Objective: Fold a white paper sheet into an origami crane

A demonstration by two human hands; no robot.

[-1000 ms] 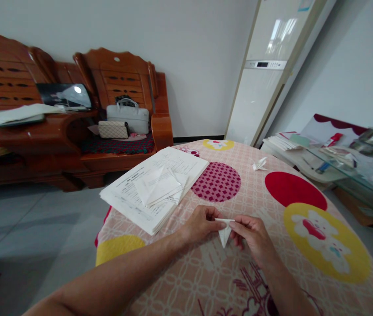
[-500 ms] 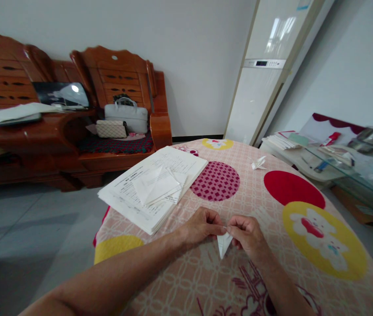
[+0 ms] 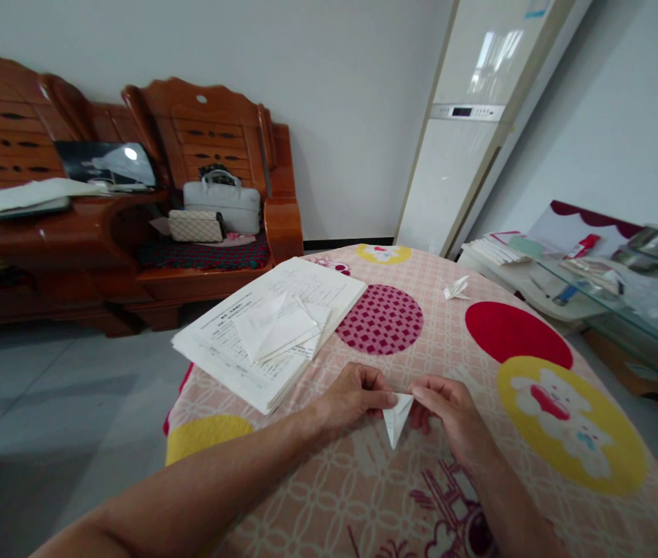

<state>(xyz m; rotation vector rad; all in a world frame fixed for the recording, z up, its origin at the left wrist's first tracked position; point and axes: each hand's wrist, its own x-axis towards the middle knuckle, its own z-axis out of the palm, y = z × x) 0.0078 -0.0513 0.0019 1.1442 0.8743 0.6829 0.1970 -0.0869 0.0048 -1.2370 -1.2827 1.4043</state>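
The left hand (image 3: pixel 357 395) and right hand (image 3: pixel 450 411) had just parted slightly: half a second earlier their fingers met over the top of the small folded paper (image 3: pixel 397 420), whereas now its upper edge lay bare between them. The left fingers pinched the left corner; the right ones seemed to pinch the other, its tip pointing toward the person above the tabletop (image 3: pixel 317 511). Folding appeared still unfinished. The stack of printed sheets (image 3: pixel 229 368) bore a bold heading too small to read; the tall white unit's (image 3: pixel 450 174) blue sticker (image 3: pixel 536 8) was illegible too
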